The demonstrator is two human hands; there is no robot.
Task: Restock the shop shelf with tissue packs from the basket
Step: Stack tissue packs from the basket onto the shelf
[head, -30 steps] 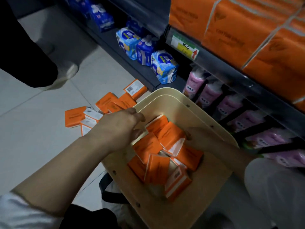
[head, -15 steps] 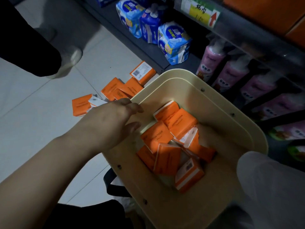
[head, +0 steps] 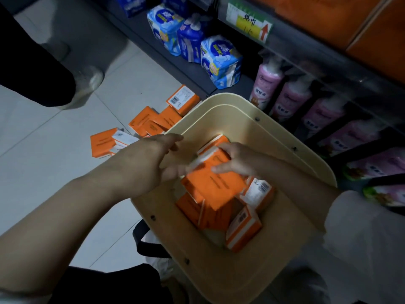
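Note:
A beige basket (head: 237, 107) on the floor holds several orange tissue packs (head: 243, 229). My right hand (head: 240, 160) reaches in from the right and grips an orange pack (head: 215, 185), raised above the others, thumb on top and fingers over its far end. My left hand (head: 146, 163) comes over the basket's left rim with straight fingers that meet the near left end of that pack; the contact is blurred. More orange packs (head: 151, 122) lie scattered on the floor tiles left of the basket.
A dark low shelf (head: 197, 77) carries blue and white packs (head: 221, 60) and pink bottles (head: 268, 83). Large orange bundles (head: 372, 29) sit on the shelf above, behind a yellow price tag (head: 249, 23). Another person's shoe (head: 88, 81) stands on the tiles at upper left.
My right hand has lifted an orange pack from the heap in the basket. My left hand has moved right to meet it. The view has tilted further down.

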